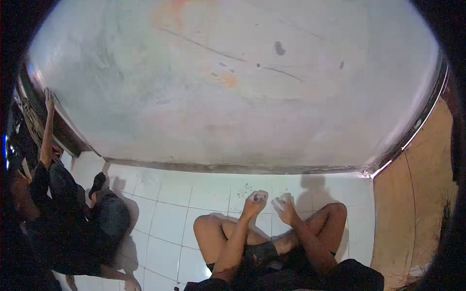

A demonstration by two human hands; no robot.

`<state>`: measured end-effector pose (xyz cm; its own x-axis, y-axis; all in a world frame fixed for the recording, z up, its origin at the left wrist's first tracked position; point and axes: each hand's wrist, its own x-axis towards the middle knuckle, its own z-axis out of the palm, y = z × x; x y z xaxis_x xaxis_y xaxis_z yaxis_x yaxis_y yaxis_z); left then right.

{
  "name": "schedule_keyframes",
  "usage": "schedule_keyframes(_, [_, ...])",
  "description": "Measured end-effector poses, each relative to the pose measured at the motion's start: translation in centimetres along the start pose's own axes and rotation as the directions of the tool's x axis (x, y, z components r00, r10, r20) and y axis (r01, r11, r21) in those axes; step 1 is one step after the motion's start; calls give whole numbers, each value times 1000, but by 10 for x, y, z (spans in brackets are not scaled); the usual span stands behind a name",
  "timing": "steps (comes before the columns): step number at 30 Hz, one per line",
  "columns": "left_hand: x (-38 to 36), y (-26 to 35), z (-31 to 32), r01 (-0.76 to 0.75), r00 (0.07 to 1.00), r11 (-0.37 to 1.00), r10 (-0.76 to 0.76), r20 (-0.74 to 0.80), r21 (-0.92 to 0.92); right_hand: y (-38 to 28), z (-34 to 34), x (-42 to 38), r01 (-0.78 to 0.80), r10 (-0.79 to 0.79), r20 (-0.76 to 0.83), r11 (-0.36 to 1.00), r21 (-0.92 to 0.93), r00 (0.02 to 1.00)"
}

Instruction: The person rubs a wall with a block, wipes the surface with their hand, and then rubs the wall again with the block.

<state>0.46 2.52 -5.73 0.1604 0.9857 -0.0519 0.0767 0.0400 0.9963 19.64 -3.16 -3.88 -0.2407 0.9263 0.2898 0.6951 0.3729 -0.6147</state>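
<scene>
My left hand [255, 202] is closed in front of my crossed legs, above the white floor tiles. A small dark spot shows among its fingers, too small to name. Just to its right, my right hand [285, 206] is curled, with its fingertips turned toward the left one. Something pale may be in it, but I cannot make out what. The two hands are apart. Beyond my left hand, dark crumbs [248, 188] lie scattered on the tiles.
Ahead stands a stained, cracked pale wall [233, 121]. A brown wooden panel [398, 218] is at the right. To the left sits another person [73, 228] in dark clothes, one hand [49, 95] raised to the wall's edge.
</scene>
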Motion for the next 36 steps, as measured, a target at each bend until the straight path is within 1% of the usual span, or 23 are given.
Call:
schedule_keyframes(1, [5,-17,-2,58,998,998,-58,-12,15,-8,-11,10,71,-72,-2,989,-130,997])
schedule_keyframes(3, [-3,-10,0,77,997,982,-75,19,-171,1,-8,15,-77,72,40,986,151,997])
schedule_keyframes(5, [-16,12,12,112,994,939,-112,17,-324,15,11,7,-240,215,105,880,410,971])
schedule_keyframes(6, [-23,20,8,239,971,920,-228,72,-312,37,33,3,-190,174,79,937,293,982])
schedule_keyframes(8, [-18,1,8,220,976,936,-210,66,-276,-17,-6,11,-248,222,114,813,526,969])
schedule_keyframes(10, [-20,14,4,268,961,931,-241,136,-249,26,36,6,-186,127,188,922,340,974])
schedule_keyframes(13, [-18,12,5,202,966,974,-181,182,-103,7,10,11,-354,186,484,891,283,855])
schedule_keyframes(14, [-21,29,7,174,959,979,-143,244,-110,-2,8,8,-56,-63,187,820,570,980])
schedule_keyframes(17, [-10,-10,5,306,857,952,-274,436,-3,39,52,3,-125,-149,401,804,581,904])
schedule_keyframes(18, [-24,28,10,301,871,944,-329,364,133,14,22,5,-189,-81,412,797,573,908])
schedule_keyframes(19, [-27,24,8,353,860,928,-371,350,116,-11,-7,8,-252,-12,421,785,566,907])
schedule_keyframes(20, [-30,15,5,403,848,910,-410,336,96,0,5,11,-248,-54,425,743,622,904])
schedule_keyframes(21, [-27,8,5,422,851,906,-410,328,37,5,9,14,-242,-97,425,698,674,900])
schedule_keyframes(24, [-30,-13,9,444,868,876,-370,330,-187,2,4,21,-228,-43,450,817,530,892])
schedule_keyframes(25, [-37,-6,13,466,873,874,-429,232,-138,-2,1,18,-264,-9,479,825,499,878])
schedule_keyframes(27, [-50,14,18,533,845,846,-532,53,-12,40,74,9,-87,-180,354,778,622,918])
schedule_keyframes(28, [-50,-17,6,555,826,832,-550,128,-12,24,64,13,-211,-20,438,856,471,899])
schedule_keyframes(29, [-52,-5,0,586,790,803,-596,143,109,32,77,3,-89,-64,285,865,494,957])
schedule_keyframes(30, [-62,61,25,617,774,786,-613,158,25,8,36,8,-312,56,491,832,458,869])
schedule_keyframes(31, [-63,29,15,593,800,805,-585,134,-21,-25,-17,16,-508,138,676,771,386,724])
schedule_keyframes(32, [-64,-5,5,565,823,823,-556,111,-65,-27,-26,12,-427,130,600,818,385,789])
schedule_keyframes(33, [-64,3,1,620,784,775,-604,145,-120,-31,-24,10,-334,102,521,865,374,847])
schedule_keyframes(36, [-63,-3,-6,602,794,798,-595,127,-19,-3,40,11,-214,29,389,871,442,921])
